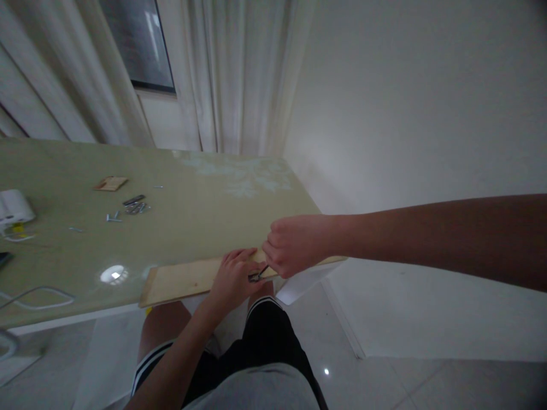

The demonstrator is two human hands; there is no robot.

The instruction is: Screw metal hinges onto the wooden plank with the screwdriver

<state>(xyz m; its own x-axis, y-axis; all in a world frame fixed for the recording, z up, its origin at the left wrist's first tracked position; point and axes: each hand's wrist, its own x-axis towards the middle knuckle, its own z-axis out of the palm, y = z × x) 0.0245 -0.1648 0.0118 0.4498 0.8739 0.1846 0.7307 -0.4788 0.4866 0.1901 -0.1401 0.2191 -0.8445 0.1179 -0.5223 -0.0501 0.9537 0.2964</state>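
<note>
Holding a pale wooden board [183,279] down along the near edge of the bench [192,228] with the left hand [237,274], fingers laid flat and a little spread over its top face. Seemingly pinching a small metal piece [254,278] between left thumb and forefinger, right at the near side of the board. Gripping a thin dark tool [264,269] in the right hand [285,245], fingers curled and pressed together around it, with the handle hidden inside the fist. Pointing the tool down at the metal piece, close enough to seem touching.

Judging by this, probably well into fitting or adjusting that one piece; impossible to tell whether fastened or loose. Showing no other metal part on the uncovered left stretch of the board, so likely early in the work overall; unable to check the stretch under the hands. Left unused farther back on the bench, well apart from the board: several screws [113,217], a small heap of metal parts [135,208] and a small wooden piece [110,183].
</note>
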